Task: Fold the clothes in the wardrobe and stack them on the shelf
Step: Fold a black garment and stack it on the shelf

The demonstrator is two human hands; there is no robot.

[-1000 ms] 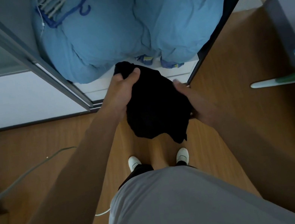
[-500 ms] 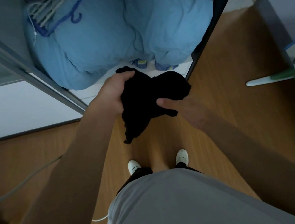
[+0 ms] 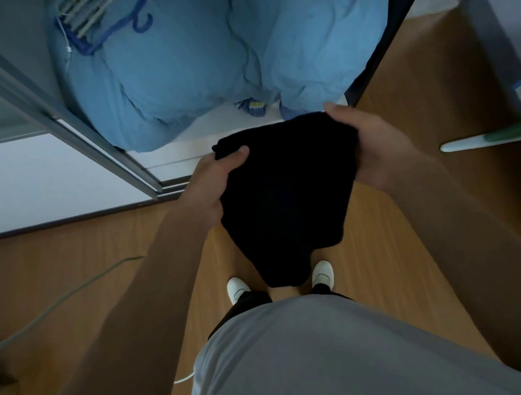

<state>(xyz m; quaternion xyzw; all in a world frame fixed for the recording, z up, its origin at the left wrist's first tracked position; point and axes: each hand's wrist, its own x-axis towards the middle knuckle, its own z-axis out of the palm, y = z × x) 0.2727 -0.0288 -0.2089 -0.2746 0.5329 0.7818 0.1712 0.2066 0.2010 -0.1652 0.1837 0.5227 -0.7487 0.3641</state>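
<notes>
— Black garment (image 3: 287, 199): where is it?
— In the air in front of the open wardrobe (image 3: 173, 162), above the wooden floor (image 3: 399, 242), held at both top corners.
— How do the hands hold it?
— Left hand (image 3: 212, 188) grips the top left corner, thumb over the front, fingers behind the cloth. Right hand (image 3: 375, 145) is closed round the top right edge.
— And its look?
— Plain dark cloth, spread wide along the top between the hands, narrowing as it hangs. Its lower end shows between the white shoes (image 3: 238, 288). I cannot tell its cut in this dim light. Beyond it, blue bedding (image 3: 227, 57) fills the wardrobe.
</notes>
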